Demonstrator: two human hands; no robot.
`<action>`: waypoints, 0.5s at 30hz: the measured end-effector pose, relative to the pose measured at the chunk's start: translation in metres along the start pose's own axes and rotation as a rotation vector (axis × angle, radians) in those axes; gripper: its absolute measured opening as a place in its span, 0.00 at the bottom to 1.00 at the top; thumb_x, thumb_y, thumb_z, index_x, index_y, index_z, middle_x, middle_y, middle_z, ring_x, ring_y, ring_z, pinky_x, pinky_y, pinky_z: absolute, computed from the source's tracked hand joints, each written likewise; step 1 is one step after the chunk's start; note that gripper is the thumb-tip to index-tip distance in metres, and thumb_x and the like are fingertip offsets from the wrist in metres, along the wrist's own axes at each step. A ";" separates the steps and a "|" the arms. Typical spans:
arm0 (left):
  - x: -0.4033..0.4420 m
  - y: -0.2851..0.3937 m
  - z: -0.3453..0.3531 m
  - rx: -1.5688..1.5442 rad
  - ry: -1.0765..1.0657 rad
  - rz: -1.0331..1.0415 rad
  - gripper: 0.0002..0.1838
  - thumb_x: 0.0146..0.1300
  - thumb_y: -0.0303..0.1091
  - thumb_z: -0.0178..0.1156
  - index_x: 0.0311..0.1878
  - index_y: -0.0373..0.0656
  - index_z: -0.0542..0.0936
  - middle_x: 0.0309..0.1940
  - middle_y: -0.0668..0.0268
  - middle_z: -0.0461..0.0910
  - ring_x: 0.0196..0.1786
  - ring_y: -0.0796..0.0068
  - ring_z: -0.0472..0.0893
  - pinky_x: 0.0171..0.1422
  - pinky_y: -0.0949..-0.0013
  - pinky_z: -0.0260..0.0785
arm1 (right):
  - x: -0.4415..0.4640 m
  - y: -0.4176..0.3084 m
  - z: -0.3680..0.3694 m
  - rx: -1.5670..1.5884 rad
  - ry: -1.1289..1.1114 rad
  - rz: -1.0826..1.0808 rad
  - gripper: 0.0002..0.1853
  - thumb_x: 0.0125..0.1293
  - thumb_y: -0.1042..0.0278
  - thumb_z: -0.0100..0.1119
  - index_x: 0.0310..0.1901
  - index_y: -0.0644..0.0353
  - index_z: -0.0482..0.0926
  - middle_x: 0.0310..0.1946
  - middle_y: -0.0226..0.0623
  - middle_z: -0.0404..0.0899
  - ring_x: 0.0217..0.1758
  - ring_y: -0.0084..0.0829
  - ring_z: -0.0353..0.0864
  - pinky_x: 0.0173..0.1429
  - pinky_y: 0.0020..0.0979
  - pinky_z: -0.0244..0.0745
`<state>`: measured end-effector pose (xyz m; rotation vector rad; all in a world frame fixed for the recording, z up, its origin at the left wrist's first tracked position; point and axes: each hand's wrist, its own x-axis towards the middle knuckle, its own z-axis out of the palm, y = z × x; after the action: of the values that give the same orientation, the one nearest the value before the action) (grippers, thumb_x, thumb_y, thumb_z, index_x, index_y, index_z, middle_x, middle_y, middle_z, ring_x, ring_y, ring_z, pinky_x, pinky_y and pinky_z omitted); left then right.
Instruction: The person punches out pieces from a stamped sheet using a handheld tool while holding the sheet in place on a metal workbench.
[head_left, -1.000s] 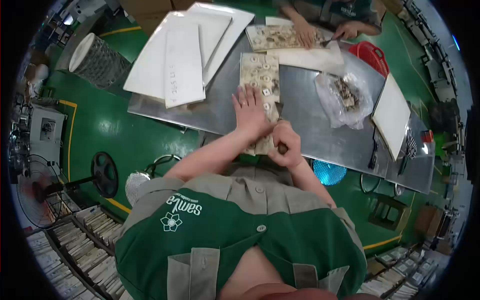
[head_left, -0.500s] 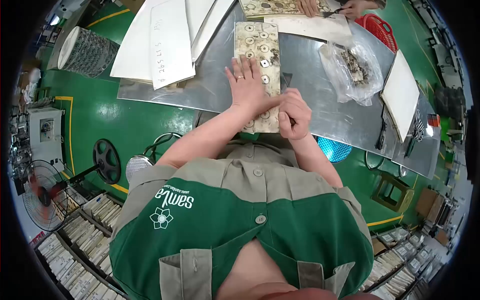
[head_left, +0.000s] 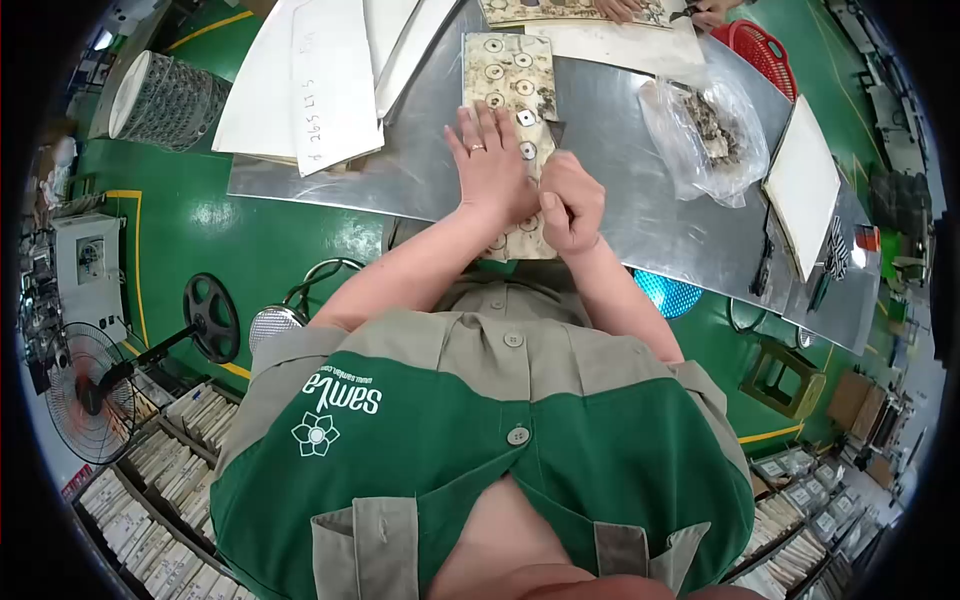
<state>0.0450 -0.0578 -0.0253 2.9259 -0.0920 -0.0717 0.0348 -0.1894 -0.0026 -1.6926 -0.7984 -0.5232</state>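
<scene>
A long, narrow board (head_left: 525,75) lies lengthwise in front of me on the metal table, stained dark and marked with two rows of ringed round spots. My left hand (head_left: 492,175) rests flat on the board, fingers spread, a ring on one finger. Wrapped in a fist at the board's right edge, my right hand (head_left: 572,205) grips a scraper (head_left: 557,130). Only the scraper's dark, flat blade shows beyond the fist; its handle is hidden in the fingers.
White panels (head_left: 335,90) are stacked at the left of the metal table (head_left: 610,150). To the right are a plastic bag of brownish scraps (head_left: 715,140), a red basket (head_left: 757,55) and a white board (head_left: 803,190). Across the table, another person's hands (head_left: 712,12) work at a similar board.
My right hand has moved left and slightly up, over the board's edge, with the scraper in it. My left hand stays pressed on the board.
</scene>
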 end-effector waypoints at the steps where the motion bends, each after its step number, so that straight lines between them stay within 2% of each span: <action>1: 0.004 -0.001 -0.001 0.043 0.009 -0.006 0.54 0.61 0.49 0.62 0.81 0.30 0.46 0.82 0.35 0.42 0.83 0.29 0.39 0.83 0.30 0.27 | -0.004 -0.008 0.002 0.089 0.061 -0.021 0.08 0.56 0.75 0.56 0.21 0.64 0.72 0.19 0.39 0.68 0.24 0.42 0.69 0.36 0.39 0.68; 3: 0.014 -0.004 -0.004 0.070 -0.025 -0.023 0.56 0.60 0.52 0.62 0.81 0.30 0.46 0.82 0.35 0.41 0.83 0.29 0.38 0.83 0.30 0.27 | -0.006 -0.016 0.006 0.164 0.046 -0.086 0.09 0.56 0.75 0.56 0.20 0.64 0.71 0.19 0.39 0.68 0.23 0.41 0.68 0.35 0.38 0.66; 5: 0.004 -0.002 0.003 0.005 0.034 0.007 0.66 0.53 0.64 0.67 0.80 0.27 0.46 0.82 0.35 0.41 0.84 0.30 0.35 0.83 0.30 0.23 | 0.004 0.010 -0.002 0.133 0.081 -0.073 0.11 0.58 0.72 0.55 0.19 0.64 0.71 0.17 0.39 0.67 0.22 0.39 0.67 0.35 0.39 0.67; 6: 0.000 0.004 -0.017 -0.023 -0.039 -0.015 0.58 0.61 0.58 0.61 0.81 0.29 0.45 0.82 0.35 0.40 0.83 0.29 0.36 0.83 0.31 0.26 | 0.007 0.005 -0.003 0.163 0.126 0.030 0.14 0.61 0.70 0.53 0.18 0.64 0.68 0.17 0.38 0.68 0.22 0.37 0.67 0.35 0.38 0.66; 7: -0.003 0.006 -0.017 -0.024 -0.036 -0.014 0.58 0.61 0.58 0.61 0.81 0.29 0.45 0.82 0.35 0.40 0.83 0.29 0.36 0.83 0.31 0.26 | 0.012 0.002 -0.002 0.197 0.175 0.122 0.18 0.64 0.68 0.50 0.17 0.63 0.66 0.17 0.38 0.68 0.21 0.36 0.66 0.35 0.37 0.65; 11: 0.006 0.004 -0.017 0.011 -0.124 -0.048 0.58 0.61 0.57 0.61 0.81 0.30 0.45 0.82 0.36 0.39 0.84 0.30 0.36 0.83 0.31 0.25 | -0.001 -0.011 0.003 0.215 0.127 -0.012 0.19 0.66 0.65 0.50 0.17 0.63 0.65 0.16 0.36 0.66 0.21 0.34 0.65 0.34 0.37 0.63; 15: 0.001 0.006 -0.016 0.009 -0.061 -0.018 0.56 0.61 0.54 0.61 0.81 0.29 0.46 0.82 0.35 0.41 0.83 0.29 0.37 0.83 0.31 0.26 | 0.009 0.002 0.002 0.114 0.106 0.008 0.16 0.62 0.68 0.50 0.17 0.62 0.66 0.17 0.36 0.68 0.21 0.35 0.65 0.36 0.37 0.65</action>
<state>0.0465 -0.0600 -0.0086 2.9342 -0.0753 -0.1637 0.0420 -0.1852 0.0018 -1.5503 -0.7310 -0.5473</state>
